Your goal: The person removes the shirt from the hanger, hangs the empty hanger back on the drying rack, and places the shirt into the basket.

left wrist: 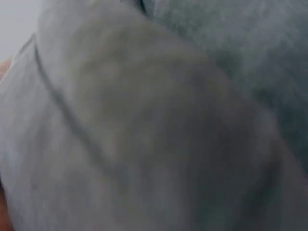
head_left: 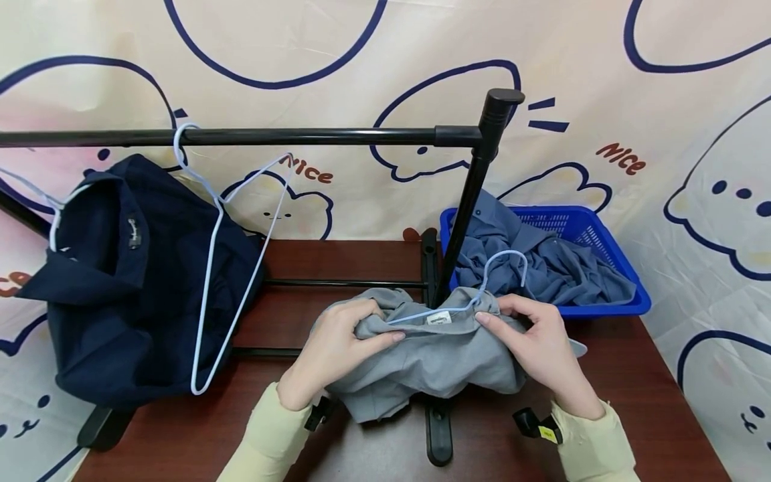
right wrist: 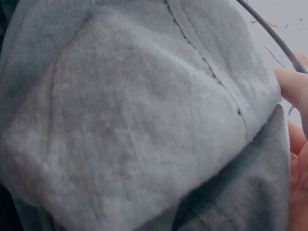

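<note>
A bunched grey shirt [head_left: 434, 365] with a white label at its neck is held up over the table. Inside its neck opening sits a light blue hanger [head_left: 486, 274], hook upward; one tip of it shows past the cloth on the right. My left hand [head_left: 340, 345] pinches the left side of the neckline between thumb and fingers. On the other side my right hand [head_left: 545, 345] pinches the cloth near the hook, thumb in front. Grey fabric [left wrist: 130, 120] fills the left wrist view, blurred. In the right wrist view the shirt [right wrist: 130, 125] hides most of the hand.
A black clothes rack [head_left: 313, 137] spans the back, its right post standing just behind the shirt. From it hang a navy garment [head_left: 162, 301] and a light blue hanger [head_left: 207, 268]. A blue basket [head_left: 608, 248] holding blue-grey clothing [head_left: 542, 258] stands right, on the brown table [head_left: 638, 388].
</note>
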`<act>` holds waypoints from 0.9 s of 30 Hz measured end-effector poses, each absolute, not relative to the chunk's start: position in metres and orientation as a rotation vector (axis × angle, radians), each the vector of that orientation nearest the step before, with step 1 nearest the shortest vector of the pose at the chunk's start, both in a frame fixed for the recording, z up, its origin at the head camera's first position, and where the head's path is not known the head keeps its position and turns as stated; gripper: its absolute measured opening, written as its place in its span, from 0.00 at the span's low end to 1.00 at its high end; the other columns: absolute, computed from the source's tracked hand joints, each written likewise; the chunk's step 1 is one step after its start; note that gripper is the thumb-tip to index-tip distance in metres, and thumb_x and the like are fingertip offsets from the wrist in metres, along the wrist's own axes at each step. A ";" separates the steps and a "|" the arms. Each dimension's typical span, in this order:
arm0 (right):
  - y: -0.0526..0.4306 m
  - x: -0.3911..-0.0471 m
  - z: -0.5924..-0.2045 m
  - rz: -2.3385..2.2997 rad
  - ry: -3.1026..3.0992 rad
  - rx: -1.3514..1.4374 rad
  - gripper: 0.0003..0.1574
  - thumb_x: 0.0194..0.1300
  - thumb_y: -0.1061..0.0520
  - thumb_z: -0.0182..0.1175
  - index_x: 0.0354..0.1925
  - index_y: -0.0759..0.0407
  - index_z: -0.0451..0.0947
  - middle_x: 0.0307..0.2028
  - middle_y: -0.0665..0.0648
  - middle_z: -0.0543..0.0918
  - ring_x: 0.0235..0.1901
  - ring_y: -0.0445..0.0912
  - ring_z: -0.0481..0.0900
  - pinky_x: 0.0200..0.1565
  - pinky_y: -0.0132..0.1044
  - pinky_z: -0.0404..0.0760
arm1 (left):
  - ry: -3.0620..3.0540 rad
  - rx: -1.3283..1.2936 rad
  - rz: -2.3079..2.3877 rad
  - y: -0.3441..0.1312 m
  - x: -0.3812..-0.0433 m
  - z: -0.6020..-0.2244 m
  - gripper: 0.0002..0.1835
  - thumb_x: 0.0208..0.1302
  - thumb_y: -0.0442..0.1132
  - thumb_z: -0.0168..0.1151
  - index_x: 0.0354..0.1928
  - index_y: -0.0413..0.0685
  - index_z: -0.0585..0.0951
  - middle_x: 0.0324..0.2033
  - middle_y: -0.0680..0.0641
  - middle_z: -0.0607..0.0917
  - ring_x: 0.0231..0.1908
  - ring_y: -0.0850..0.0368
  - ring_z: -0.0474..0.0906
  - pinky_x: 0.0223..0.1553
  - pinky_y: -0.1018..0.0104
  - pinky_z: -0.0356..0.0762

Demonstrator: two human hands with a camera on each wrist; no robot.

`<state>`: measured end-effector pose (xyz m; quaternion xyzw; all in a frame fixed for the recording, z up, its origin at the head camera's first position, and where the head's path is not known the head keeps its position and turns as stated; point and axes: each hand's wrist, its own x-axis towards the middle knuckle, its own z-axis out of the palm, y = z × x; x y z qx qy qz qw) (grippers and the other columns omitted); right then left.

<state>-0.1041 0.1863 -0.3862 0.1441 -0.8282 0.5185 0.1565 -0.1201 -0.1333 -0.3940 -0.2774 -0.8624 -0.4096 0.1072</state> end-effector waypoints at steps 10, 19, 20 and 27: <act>0.196 -0.107 -0.391 1.538 -2.343 0.365 0.08 0.61 0.65 0.73 0.37 0.54 0.88 0.26 0.50 0.83 0.30 0.43 0.76 0.31 0.32 0.72 | -2.475 -0.869 -1.367 -0.142 -0.122 -0.397 0.13 0.63 0.50 0.74 0.37 0.63 0.76 0.28 0.61 0.74 0.29 0.63 0.71 0.29 0.66 0.69; 0.203 -0.108 -0.392 1.561 -2.336 0.369 0.07 0.62 0.66 0.71 0.37 0.56 0.88 0.27 0.51 0.84 0.30 0.43 0.77 0.31 0.32 0.73 | -2.351 -1.056 -1.559 -0.146 -0.120 -0.394 0.05 0.71 0.35 0.62 0.41 0.55 0.76 0.27 0.56 0.71 0.30 0.59 0.70 0.33 0.63 0.67; 0.204 -0.108 -0.392 1.564 -2.334 0.366 0.07 0.62 0.67 0.71 0.37 0.56 0.87 0.26 0.51 0.84 0.30 0.43 0.77 0.31 0.32 0.73 | -2.333 -1.049 -1.583 -0.146 -0.120 -0.393 0.05 0.74 0.34 0.59 0.41 0.54 0.78 0.29 0.55 0.73 0.31 0.58 0.71 0.34 0.63 0.69; 0.208 -0.108 -0.397 1.566 -2.335 0.394 0.08 0.61 0.69 0.71 0.37 0.59 0.87 0.26 0.52 0.84 0.30 0.43 0.77 0.30 0.32 0.73 | -2.236 -1.048 -1.715 -0.145 -0.121 -0.393 0.12 0.76 0.28 0.50 0.35 0.52 0.75 0.35 0.51 0.76 0.38 0.54 0.73 0.41 0.63 0.69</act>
